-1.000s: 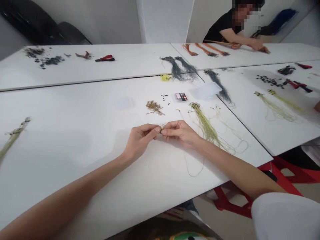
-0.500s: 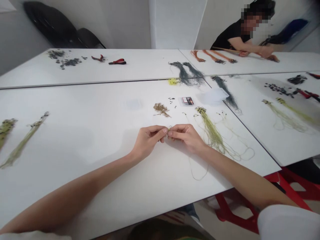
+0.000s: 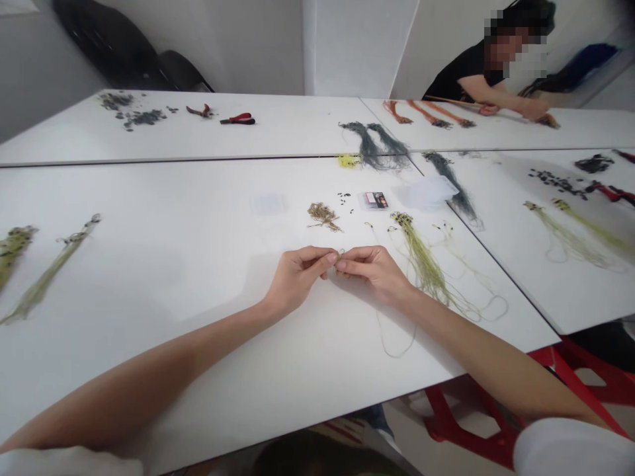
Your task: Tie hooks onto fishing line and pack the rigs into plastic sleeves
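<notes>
My left hand and my right hand meet fingertip to fingertip above the white table. Pinched between them is a small fishing hook, its curved wire poking up over the fingers; the rest is hidden. A thin pale line loops out on the table from under my right hand and forearm. Just beyond the fingers lies a heap of gold-coloured hooks, with a few tiny black pieces beside it. Right of my right hand is a bundle of yellow-green lines with dark ends.
A small labelled box and clear plastic bags lie behind the hooks. Dark green line bundles are farther back. More yellow-green bundles lie at left. Pliers rest on the far table. Across, a person handles orange bundles.
The view has shifted slightly. Both hands keep the same pinch at the same place, and a little more of the hook shows above the fingertips.
</notes>
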`<action>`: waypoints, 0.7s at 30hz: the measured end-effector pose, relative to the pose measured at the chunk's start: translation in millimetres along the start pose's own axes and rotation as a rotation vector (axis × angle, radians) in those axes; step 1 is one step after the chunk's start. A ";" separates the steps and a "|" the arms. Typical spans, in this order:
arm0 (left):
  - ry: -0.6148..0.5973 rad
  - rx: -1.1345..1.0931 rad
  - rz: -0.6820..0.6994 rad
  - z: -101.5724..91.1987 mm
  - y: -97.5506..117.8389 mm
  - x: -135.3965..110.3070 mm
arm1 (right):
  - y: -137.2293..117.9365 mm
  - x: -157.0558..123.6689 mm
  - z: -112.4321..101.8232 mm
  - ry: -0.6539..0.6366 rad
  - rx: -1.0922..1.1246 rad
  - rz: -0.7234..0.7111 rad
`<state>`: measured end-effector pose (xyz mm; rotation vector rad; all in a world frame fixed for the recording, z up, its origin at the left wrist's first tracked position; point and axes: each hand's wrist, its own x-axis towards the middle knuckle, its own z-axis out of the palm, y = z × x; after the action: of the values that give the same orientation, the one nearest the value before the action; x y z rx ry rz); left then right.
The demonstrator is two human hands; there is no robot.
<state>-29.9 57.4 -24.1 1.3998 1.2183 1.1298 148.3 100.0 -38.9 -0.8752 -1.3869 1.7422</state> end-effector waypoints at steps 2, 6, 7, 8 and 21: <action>0.012 0.007 0.005 0.5 0.4 -0.4 | 0.4 -0.4 0.8 0.014 -0.001 -0.004; 0.021 0.021 0.023 1.3 1.3 -1.1 | 1.6 -0.8 1.6 0.021 0.002 -0.014; 0.020 0.017 0.025 1.4 1.4 -1.2 | 1.7 -0.8 1.6 0.017 0.004 -0.021; 0.019 0.008 0.023 1.5 1.4 -1.2 | 1.8 -0.8 1.5 0.012 0.007 -0.027; 0.010 -0.140 -0.029 3.2 3.9 -0.4 | 0.0 -0.8 3.7 -0.052 0.086 -0.037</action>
<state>-26.3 56.4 -20.7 1.2688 1.1405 1.1803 145.6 97.6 -38.1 -0.7579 -1.3428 1.7941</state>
